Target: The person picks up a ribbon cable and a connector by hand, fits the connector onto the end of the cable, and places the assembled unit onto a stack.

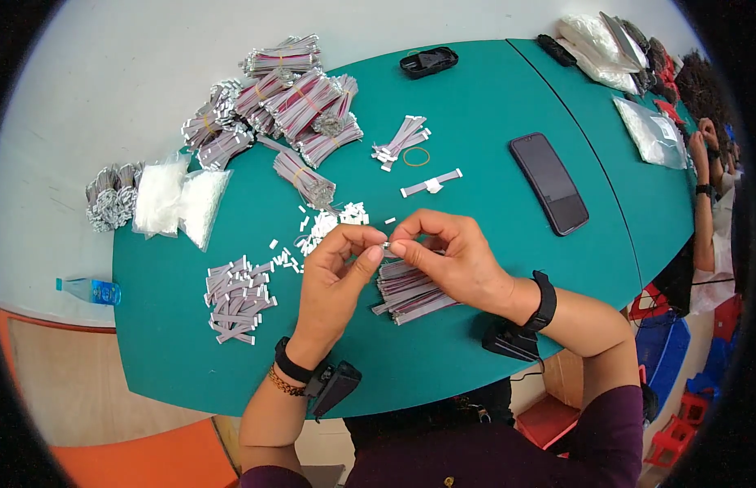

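Above the table's front half, my left hand and my right hand meet fingertip to fingertip. Both are closed in a pinch on a small white connector; any cable joined to it is mostly hidden by my fingers. Under my right hand lies a stack of grey flat ribbon cables. Just beyond my left hand spreads a heap of loose white connector housings. To the left of that hand is a pile of short grey cables with white plugs at their ends.
Bundled cables pile up at the back left, near clear bags of white parts and a water bottle. A phone lies right on the green table. At far right are another person's hands.
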The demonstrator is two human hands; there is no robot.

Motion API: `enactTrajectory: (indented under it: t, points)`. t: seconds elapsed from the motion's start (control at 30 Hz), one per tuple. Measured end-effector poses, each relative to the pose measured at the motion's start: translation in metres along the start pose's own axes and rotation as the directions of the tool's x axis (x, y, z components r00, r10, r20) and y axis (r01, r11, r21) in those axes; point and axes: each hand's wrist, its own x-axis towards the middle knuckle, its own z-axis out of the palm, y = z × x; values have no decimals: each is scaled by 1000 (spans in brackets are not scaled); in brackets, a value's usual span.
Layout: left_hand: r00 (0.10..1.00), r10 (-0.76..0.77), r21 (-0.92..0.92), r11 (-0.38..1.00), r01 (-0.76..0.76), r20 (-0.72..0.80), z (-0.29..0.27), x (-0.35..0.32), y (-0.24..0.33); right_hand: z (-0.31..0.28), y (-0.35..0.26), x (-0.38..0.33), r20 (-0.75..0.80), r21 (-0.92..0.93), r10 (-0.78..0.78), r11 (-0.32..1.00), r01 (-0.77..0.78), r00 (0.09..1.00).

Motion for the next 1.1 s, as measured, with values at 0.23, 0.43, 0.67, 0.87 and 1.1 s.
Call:
enactTrajectory:
  t: [0.23, 0.43, 0.67, 0.87, 1.1]
  points:
    - [1000, -8, 3, 1000, 8, -18, 2, -1, 5, 1, 1, -1, -9, -31, -20, 999, 19, 1000]
    - [996, -87, -29, 996, 88, 18, -4, 0, 1, 2, 0, -2, -27, -246, -233, 944, 219, 972]
    - [992, -130, -14, 991, 130, 1, 0, 0, 5, -1, 4, 2, 27, -393, -439, 822, 413, 898]
    - [999, -8, 151, 988, 15, -42, 0, 0, 2, -1, 6, 2, 26, -363, -409, 847, 389, 912]
    - [995, -100, -4, 995, 100, 8, 0, 2, 1, -1, 6, 2, -42, -193, -181, 966, 169, 983]
